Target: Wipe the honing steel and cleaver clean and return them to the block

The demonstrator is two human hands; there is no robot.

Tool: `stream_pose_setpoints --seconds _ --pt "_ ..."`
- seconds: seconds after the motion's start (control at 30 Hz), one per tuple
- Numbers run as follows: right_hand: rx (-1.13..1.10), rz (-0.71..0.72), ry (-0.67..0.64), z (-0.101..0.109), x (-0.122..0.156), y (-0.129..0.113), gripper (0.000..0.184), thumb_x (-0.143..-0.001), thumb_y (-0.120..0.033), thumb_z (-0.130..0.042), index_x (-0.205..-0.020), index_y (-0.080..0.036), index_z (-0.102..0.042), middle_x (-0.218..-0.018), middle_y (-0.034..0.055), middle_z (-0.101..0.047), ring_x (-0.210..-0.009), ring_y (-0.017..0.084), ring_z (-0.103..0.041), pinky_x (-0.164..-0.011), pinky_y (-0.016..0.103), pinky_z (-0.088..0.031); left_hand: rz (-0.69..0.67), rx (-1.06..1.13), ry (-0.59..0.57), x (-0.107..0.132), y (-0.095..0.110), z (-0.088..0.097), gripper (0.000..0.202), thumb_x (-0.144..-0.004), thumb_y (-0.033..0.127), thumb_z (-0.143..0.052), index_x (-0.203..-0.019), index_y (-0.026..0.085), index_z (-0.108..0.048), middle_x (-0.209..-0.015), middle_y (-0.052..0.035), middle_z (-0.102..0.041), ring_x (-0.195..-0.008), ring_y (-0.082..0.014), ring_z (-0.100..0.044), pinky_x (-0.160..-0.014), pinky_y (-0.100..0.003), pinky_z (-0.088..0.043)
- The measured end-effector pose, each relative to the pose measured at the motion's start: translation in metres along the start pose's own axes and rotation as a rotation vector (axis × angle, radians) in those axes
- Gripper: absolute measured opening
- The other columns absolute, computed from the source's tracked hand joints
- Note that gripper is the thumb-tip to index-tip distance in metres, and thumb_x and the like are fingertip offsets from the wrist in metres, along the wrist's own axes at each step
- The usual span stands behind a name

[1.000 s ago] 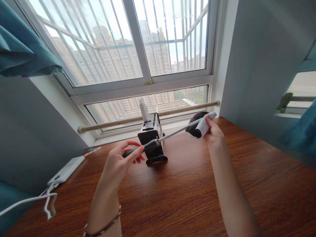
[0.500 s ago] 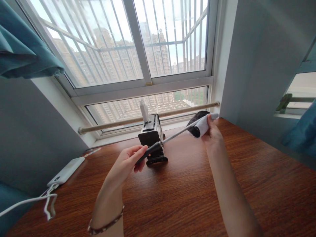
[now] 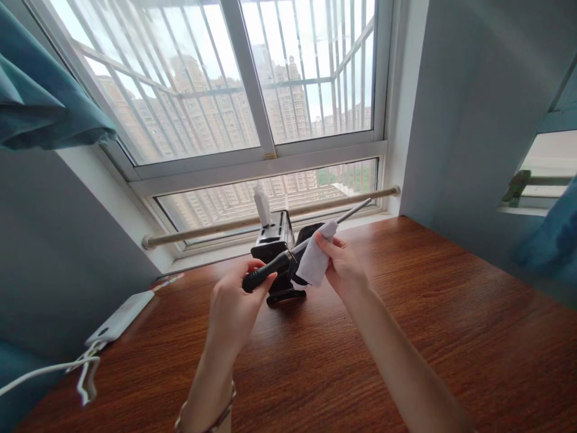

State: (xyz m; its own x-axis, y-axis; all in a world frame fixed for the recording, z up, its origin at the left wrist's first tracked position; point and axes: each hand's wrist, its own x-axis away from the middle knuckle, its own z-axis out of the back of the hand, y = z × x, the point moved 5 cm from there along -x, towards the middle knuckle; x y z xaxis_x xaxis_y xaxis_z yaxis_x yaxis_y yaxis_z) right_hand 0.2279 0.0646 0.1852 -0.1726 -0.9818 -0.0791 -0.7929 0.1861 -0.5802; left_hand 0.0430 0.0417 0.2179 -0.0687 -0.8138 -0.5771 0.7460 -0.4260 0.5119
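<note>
My left hand (image 3: 238,300) is closed round the black ribbed handle (image 3: 265,273) of a slim metal rod (image 3: 354,210), which looks like a sharpening steel. The rod slants up to the right, its far end bare. Partway along it, my right hand (image 3: 345,264) pinches a white cloth (image 3: 314,258) wrapped about the shaft. Black material (image 3: 308,233) shows behind the cloth; I cannot tell whether it is part of it. Behind the handle stands a black tissue box holder (image 3: 274,231) with a white tissue (image 3: 262,204) sticking up, partly hidden by the rod and cloth.
The brown wooden table (image 3: 288,373) reaches to the window sill. A white power bank (image 3: 119,319) with a white cable (image 3: 49,370) lies at the left edge. A horizontal rail (image 3: 216,227) crosses the window, and a blue curtain (image 3: 45,96) hangs at upper left.
My right hand and the cloth have slid down the rod from its far end toward the handle, baring the tip. My left hand has turned slightly on the handle.
</note>
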Motion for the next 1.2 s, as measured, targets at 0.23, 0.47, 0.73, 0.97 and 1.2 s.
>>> stream_pose_setpoints --seconds 0.23,0.47,0.73,0.97,1.2 --pt "0.025 -0.141 -0.089 -0.010 0.006 0.019 0.028 -0.050 -0.025 -0.081 -0.066 -0.010 -0.063 -0.063 0.0020 -0.061 -0.056 0.010 -0.054 -0.057 0.022 -0.043 -0.206 -0.067 0.257 0.007 0.028 0.013 0.024 -0.071 0.030 -0.065 -0.089 0.018 -0.055 -0.097 -0.0042 -0.050 -0.080 -0.0164 -0.054 -0.073 -0.029 -0.045" --pt "0.060 -0.138 -0.125 -0.011 0.005 0.023 0.031 -0.047 -0.027 -0.081 -0.066 -0.010 -0.063 -0.060 0.0019 -0.061 -0.054 0.010 -0.054 -0.054 0.021 -0.043 -0.186 0.002 0.179 0.007 0.031 0.011 0.016 -0.075 0.032 -0.061 -0.079 0.017 -0.056 -0.095 -0.0037 -0.054 -0.090 -0.0178 -0.053 -0.082 -0.029 -0.040" --pt "0.139 -0.090 -0.174 -0.010 0.005 0.018 0.029 -0.048 -0.028 -0.081 -0.065 -0.010 -0.065 -0.063 0.0027 -0.062 -0.054 0.010 -0.054 -0.054 0.022 -0.042 -0.036 0.119 -0.025 0.006 0.021 0.006 0.029 -0.080 0.042 -0.052 -0.063 0.019 -0.058 -0.076 -0.0019 -0.061 -0.075 -0.0181 -0.055 -0.071 -0.027 -0.038" --pt "0.244 -0.047 -0.288 -0.013 0.005 0.010 0.021 -0.056 -0.025 -0.077 -0.066 -0.010 -0.067 -0.063 0.0015 -0.061 -0.055 0.007 -0.052 -0.054 0.018 -0.039 0.382 0.676 -0.525 0.011 0.009 -0.018 0.050 -0.074 0.057 -0.047 -0.055 0.012 -0.057 -0.040 0.0013 -0.042 -0.031 -0.0066 -0.031 -0.034 -0.021 -0.014" --pt "0.204 0.031 -0.322 -0.015 0.007 -0.004 0.017 -0.056 -0.023 -0.077 -0.067 -0.013 -0.067 -0.065 -0.0003 -0.062 -0.057 0.008 -0.052 -0.058 0.019 -0.040 0.562 1.421 -0.906 0.027 0.031 -0.041 0.036 -0.074 0.035 -0.054 -0.051 0.009 -0.044 -0.056 0.0029 -0.042 -0.030 0.0049 -0.019 -0.037 -0.016 -0.013"
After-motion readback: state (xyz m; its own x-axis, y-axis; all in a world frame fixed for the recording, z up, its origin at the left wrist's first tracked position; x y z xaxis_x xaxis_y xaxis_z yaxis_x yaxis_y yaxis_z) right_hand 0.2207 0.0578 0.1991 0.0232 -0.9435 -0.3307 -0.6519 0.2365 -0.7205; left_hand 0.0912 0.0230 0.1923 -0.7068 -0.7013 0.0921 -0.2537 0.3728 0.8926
